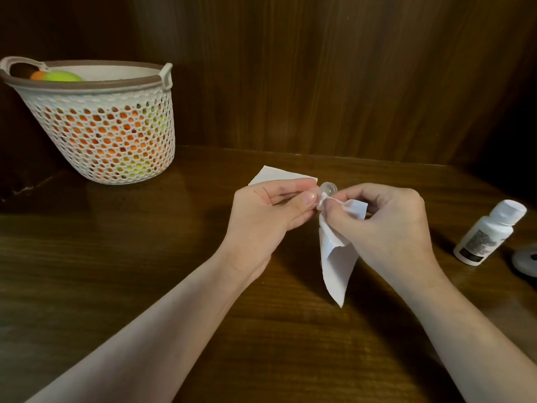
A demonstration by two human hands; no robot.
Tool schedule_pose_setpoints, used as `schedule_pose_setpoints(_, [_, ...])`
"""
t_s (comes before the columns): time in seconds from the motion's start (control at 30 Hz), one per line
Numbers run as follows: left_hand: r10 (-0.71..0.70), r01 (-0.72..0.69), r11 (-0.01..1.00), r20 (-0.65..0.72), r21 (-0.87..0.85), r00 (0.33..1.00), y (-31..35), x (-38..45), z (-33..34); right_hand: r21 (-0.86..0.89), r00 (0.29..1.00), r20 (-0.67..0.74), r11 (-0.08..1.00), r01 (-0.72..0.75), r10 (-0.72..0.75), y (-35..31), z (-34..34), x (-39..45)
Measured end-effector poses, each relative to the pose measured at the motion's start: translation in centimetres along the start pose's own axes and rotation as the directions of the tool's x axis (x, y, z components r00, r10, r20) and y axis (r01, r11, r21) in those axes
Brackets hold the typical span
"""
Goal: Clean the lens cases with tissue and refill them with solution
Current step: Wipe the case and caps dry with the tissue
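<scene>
My left hand (268, 212) pinches a small clear lens case (327, 191) between thumb and fingers, above the middle of the wooden table (145, 257). My right hand (383, 221) pinches a white tissue (338, 257) against the case; the tissue's loose end hangs down toward the table. Most of the case is hidden by fingers and tissue. A white solution bottle (488, 232) with a white cap stands tilted-looking at the right, apart from both hands.
Another white tissue (276, 174) lies flat on the table behind my left hand. A white mesh basket (110, 126) holding orange and green things stands at the back left. A grey round object (527, 260) sits at the right edge. Wooden walls close the back.
</scene>
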State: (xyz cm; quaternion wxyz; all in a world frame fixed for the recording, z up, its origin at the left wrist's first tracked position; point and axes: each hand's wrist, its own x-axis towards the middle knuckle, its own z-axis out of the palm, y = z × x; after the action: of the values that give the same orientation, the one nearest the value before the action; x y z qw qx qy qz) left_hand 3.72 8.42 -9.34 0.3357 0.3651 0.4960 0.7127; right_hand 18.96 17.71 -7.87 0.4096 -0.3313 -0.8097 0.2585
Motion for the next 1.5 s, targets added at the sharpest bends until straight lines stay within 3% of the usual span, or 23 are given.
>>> schedule_pose_setpoints(0.37, [0.05,-0.05,0.995,-0.004,0.092,0.999,0.2,0.0,0.1,-0.053,0.996,-0.033,0.996,0.076,-0.077,0.3,0.2,-0.2])
schedule_pose_setpoints(0.6, [0.026,-0.023,0.997,-0.044,0.075,0.999,0.2,-0.1,0.0,-0.084,0.993,0.048,0.99,0.11,-0.106,0.2,0.4,0.0])
schedule_pose_setpoints(0.77, [0.127,-0.117,0.975,-0.039,0.19,0.991,0.6,0.0,0.3,-0.06,0.989,-0.075,0.991,0.119,-0.124,0.3,0.3,-0.2])
schedule_pose_setpoints(0.9, [0.166,-0.146,0.937,-0.037,0.316,0.985,0.6,0.0,0.5,-0.073,0.991,-0.07,0.991,0.111,-0.116,0.2,0.1,0.0])
schedule_pose_setpoints(1.37, [-0.074,0.055,0.949,0.05,0.309,0.996,1.4,-0.1,0.1,0.001,0.993,0.066,0.995,0.102,-0.102,0.4,0.0,0.1])
schedule_pose_setpoints(1.5, [-0.056,0.056,0.94,-0.01,0.336,0.998,1.4,0.1,-0.3,0.094,0.992,0.122,0.995,0.033,-0.044,0.6,-0.3,0.4])
